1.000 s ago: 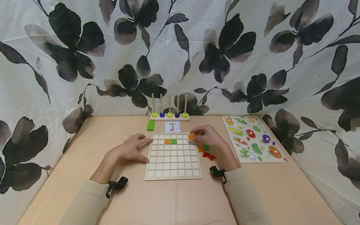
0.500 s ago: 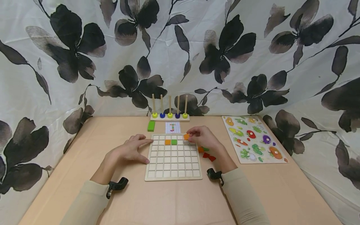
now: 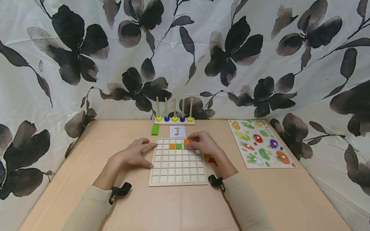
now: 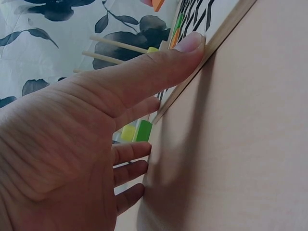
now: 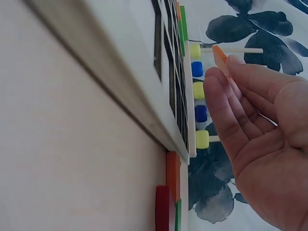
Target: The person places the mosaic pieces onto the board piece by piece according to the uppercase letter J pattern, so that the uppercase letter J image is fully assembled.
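The orange tile (image 3: 186, 141) in my right hand (image 3: 204, 142) looks light and stiff to me, so I guess it won't bend or squash. I think it is wood and hard to break, but the flat sides may be a bit slippery. The best place to hold it should be by its edges, with finger and thumb, and I should not need to squeeze hard. That hand pinches it between thumb and fingertips, up above the board (image 3: 178, 183), near its far edge and right of the middle, not touching it. My left hand (image 3: 130, 154) has its fingers stretched out, with the pointing finger on the board's left edge near the far corner and the thumb lower on that edge. The board sits near the middle of the far edge of the tabletop (image 3: 179, 211). My tile is small, flat and thin, bright orange, with a pale side that I see from my right wrist. An orange square (image 3: 172, 146) and a green square (image 3: 178, 146) lie side by side in the board, near its far edge.
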A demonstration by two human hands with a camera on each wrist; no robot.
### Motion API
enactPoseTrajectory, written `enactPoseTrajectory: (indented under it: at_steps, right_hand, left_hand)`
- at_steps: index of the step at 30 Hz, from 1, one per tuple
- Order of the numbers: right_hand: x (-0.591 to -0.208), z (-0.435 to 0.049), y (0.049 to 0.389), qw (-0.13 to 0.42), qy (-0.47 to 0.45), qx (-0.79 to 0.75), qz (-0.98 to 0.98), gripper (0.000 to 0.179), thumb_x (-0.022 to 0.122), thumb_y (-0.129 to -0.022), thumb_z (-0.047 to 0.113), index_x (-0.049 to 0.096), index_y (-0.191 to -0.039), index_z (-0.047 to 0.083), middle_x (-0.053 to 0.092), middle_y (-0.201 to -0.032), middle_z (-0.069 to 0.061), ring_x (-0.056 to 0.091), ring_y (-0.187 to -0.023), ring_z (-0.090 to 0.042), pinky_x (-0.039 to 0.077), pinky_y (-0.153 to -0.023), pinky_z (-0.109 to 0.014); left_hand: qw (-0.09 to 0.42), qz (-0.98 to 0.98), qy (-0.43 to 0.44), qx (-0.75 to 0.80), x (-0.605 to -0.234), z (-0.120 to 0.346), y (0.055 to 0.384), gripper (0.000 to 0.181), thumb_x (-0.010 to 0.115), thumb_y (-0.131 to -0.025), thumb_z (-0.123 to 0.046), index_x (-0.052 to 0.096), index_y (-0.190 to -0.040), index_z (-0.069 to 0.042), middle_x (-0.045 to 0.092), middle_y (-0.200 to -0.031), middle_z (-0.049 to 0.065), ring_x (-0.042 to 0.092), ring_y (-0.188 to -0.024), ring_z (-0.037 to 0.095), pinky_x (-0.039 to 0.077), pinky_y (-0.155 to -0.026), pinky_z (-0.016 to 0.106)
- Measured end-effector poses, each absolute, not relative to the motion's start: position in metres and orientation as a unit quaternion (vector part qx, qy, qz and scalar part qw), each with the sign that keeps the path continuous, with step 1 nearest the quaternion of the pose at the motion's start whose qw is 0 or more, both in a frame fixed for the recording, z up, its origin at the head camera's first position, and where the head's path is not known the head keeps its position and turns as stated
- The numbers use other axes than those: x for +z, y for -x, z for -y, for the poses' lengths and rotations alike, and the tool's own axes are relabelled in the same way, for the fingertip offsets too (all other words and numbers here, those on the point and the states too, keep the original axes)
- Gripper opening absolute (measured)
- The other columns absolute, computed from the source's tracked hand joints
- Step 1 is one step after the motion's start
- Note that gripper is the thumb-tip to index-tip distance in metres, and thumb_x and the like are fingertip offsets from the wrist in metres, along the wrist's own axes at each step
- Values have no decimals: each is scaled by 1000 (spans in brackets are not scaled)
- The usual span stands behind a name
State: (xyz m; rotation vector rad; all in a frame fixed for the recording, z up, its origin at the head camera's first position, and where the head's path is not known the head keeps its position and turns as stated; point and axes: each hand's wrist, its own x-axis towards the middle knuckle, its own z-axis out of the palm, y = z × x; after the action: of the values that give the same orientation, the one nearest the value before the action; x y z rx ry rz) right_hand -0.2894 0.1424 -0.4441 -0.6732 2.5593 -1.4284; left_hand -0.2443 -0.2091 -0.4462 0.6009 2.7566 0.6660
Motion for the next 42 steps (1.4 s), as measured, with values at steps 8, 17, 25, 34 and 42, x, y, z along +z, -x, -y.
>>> enactPoseTrajectory:
  at_steps: [8, 17, 25, 34, 42]
  right_hand:
    - [-448, -140, 292, 67, 226, -460, -856, 23, 77, -92, 7, 76, -115, 1, 71, -94, -7, 61, -83, -17, 52, -75, -25]
    - [-453, -141, 295, 81, 219, -445, -865, 23, 79, -92, 10, 76, -114, 3, 71, -96, -6, 60, -85, -18, 51, -76, -26]
    - [-459, -141, 297, 74, 225, -404, -884, 21, 79, -92, 12, 76, -111, 5, 71, -93, -3, 61, -83, -15, 52, -77, -27]
    - [-456, -139, 295, 81, 228, -376, -894, 22, 79, -93, 12, 75, -113, 4, 70, -93, -3, 60, -83, -16, 51, -77, -27]
    - [-455, -138, 296, 80, 231, -352, -903, 24, 79, -93, 14, 76, -116, 6, 72, -95, -2, 60, -84, -15, 51, -78, -27]
  left_hand:
    - [118, -943, -215, 224, -445, 209, 244, 98, 89, -73, -57, 49, -156, -22, 35, -158, 22, 33, -142, 44, 32, -112, 68]
    - [119, -945, -209, 223, -444, 209, 245, 98, 90, -72, -57, 50, -155, -24, 35, -158, 22, 34, -142, 44, 33, -112, 68]
    - [123, -944, -206, 225, -446, 208, 245, 98, 89, -72, -58, 50, -156, -25, 35, -158, 21, 33, -143, 44, 33, -112, 69]
    - [122, -944, -205, 227, -446, 208, 244, 98, 90, -72, -57, 50, -155, -24, 35, -158, 21, 34, -141, 43, 34, -112, 69]
    - [121, -944, -207, 225, -446, 209, 244, 98, 89, -72, -58, 50, -155, -24, 35, -158, 21, 33, -142, 44, 33, -112, 69]
